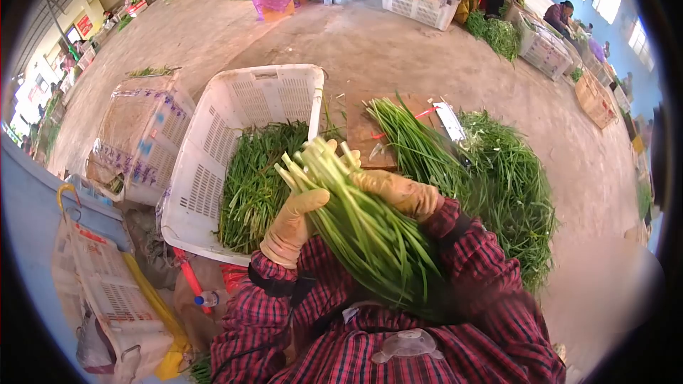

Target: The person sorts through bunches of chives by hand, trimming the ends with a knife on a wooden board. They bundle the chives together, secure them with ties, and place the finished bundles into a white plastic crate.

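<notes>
Both hands wear tan gloves and hold a thick bunch of long green stalks (377, 242), its pale cut ends pointing up and forward. My left hand (292, 226) supports the bunch from the left, with its thumb showing beside the stalks. Across the upper right side of the bunch, my right hand (400, 192) is wrapped round it. Beyond my hands, a second bunch (413, 135) lies on a brown board (361, 124), with a red tie near it. A wide-bladed knife (449, 122) rests just right of that bunch.
At the left stands a white crate (186, 199) with greens inside (260, 178). Loose greens (509, 192) are heaped at the right. A wrapped crate (139, 135) and a bottle (207, 299) are farther left. People (558, 18) sit among crates in the background.
</notes>
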Demonstrator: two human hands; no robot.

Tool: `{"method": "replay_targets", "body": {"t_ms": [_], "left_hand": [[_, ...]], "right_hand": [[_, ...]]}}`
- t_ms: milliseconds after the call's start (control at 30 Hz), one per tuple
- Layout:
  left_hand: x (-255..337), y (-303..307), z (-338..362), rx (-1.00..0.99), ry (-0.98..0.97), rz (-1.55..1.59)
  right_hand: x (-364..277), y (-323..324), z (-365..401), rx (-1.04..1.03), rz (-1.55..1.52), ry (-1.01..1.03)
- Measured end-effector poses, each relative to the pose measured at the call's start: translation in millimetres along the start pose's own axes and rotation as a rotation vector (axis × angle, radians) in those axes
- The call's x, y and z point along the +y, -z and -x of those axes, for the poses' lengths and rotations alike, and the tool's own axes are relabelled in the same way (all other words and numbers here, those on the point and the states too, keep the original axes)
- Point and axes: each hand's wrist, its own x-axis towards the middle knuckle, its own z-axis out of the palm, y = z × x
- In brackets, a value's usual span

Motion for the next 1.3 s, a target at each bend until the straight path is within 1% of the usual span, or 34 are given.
{"method": "replay_targets", "body": {"t_ms": [33,67,100,133,200,267,300,333,367,400,467,500,533,600,633,667,733,767,800,867,900,933,1000,1033,1067,1100,1133,1167,1200,1267,1300], "left_hand": [[-2.5,-7.0,0.7,0.008,-0.035,-0.026],[-4.0,-4.7,-0.4,0.003,-0.026,-0.026],[-4.9,1.0,-2.0,0.032,0.002,-0.069],[-6.3,5.5,-3.3,0.062,0.033,-0.113],[-7.6,5.3,-2.4,0.014,0.039,-0.108],[-12.3,-1.0,4.4,0.056,0.001,0.037],[-17.1,-0.6,7.0,0.059,-0.051,0.104],[-18.7,-3.3,9.6,0.142,-0.099,0.083],[-20.4,-5.4,13.1,0.164,-0.116,0.102],[-22.1,-5.8,15.1,0.188,-0.134,0.122],[-27.6,-1.8,10.7,0.162,-0.186,0.136],[-28.0,-10.6,7.9,0.176,-0.202,0.131],[-28.2,-13.4,5.1,0.169,-0.191,0.128],[-28.4,-13.9,1.7,0.159,-0.203,0.028],[-28.8,-11.5,-1.5,0.14,-0.206,0.044],[-27.7,-8.8,-3.3,0.098,-0.233,0.056],[-20.2,-4.1,-4.4,0.027,-0.271,0.166],[-17.3,-9.5,-4.0,0.087,-0.293,0.21],[-15.8,-5.9,-8.4,0.084,-0.282,0.208],[-12.8,4.4,-17.5,0.144,-0.306,0.169],[-15.9,2.7,-23.2,0.24,-0.297,0.093],[-20.8,5.1,-27.2,0.236,-0.285,0.093],[-31.7,12.8,-32.6,0.326,-0.22,0.008],[-37.0,9.5,-36.3,0.377,-0.225,-0.028],[-40.5,8.5,-39.5,0.378,-0.22,-0.031],[-43.0,9.5,-42.8,0.437,-0.199,-0.059],[-44.8,13.0,-46.3,0.497,-0.18,-0.088],[-47.2,20.6,-49.5,0.498,-0.157,-0.081],[-49.4,25.3,-52.5,0.504,-0.152,-0.088],[-53.5,32.3,-59.4,0.503,-0.14,-0.002],[-52.4,32.1,-63.0,0.482,-0.127,0.053]], "right_hand": [[2.5,-4.1,-1.3,0.006,0.062,0.017],[3.1,-9.0,-2.6,0.013,0.126,0.035],[9.4,-9.9,-5.6,0.114,0.25,0.079],[12.5,-10.4,-4.8,0.124,0.242,0.083],[16.8,-11.1,-1.6,0.22,0.716,0.208],[14.5,-18.8,11.0,0.219,0.682,0.242],[12.3,-20.4,20.0,0.215,0.735,0.214],[6.7,-23.5,31.3,0.208,0.789,0.185],[-1.6,-25.5,42.7,0.162,0.796,0.12],[-0.9,-22.6,46.7,0.129,0.846,0.101],[5.5,-21.8,52.3,0.195,0.984,0.26],[9.4,-21.8,53.9,0.257,0.952,0.326],[13.0,-18.3,54.9,0.27,0.947,0.328],[15.7,-8.5,54.2,0.208,0.86,0.294],[12.9,-5.6,59.2,0.187,0.776,0.185],[10.0,-0.5,65.2,0.196,0.773,0.19],[0.2,9.7,80.9,0.094,0.62,-0.047],[-13.0,14.6,96.0,0.088,0.57,-0.163],[0.3,35.5,100.3,0.08,0.569,-0.14],[7.3,78.4,109.9,0.119,0.322,-0.172],[15.4,104.8,110.7,0.232,0.308,-0.118],[27.2,132.9,108.0,0.344,0.294,-0.065],[57.2,189.8,94.0,0.729,0.341,0.039],[69.4,215.5,85.3,0.885,0.474,0.026],[77.8,237.3,76.2,1.036,0.608,0.013],[78.9,251.8,66.2,1.036,0.602,0.014],[80.3,266.2,54.8,1.081,0.728,0.03],[82.9,280.2,43.2,1.122,0.855,0.044],[85.9,292.7,30.2,1.119,0.846,0.04],[88.7,312.2,3.2,1.211,1.023,-0.047],[85.0,316.9,-7.2,1.232,1.04,-0.138]]}}
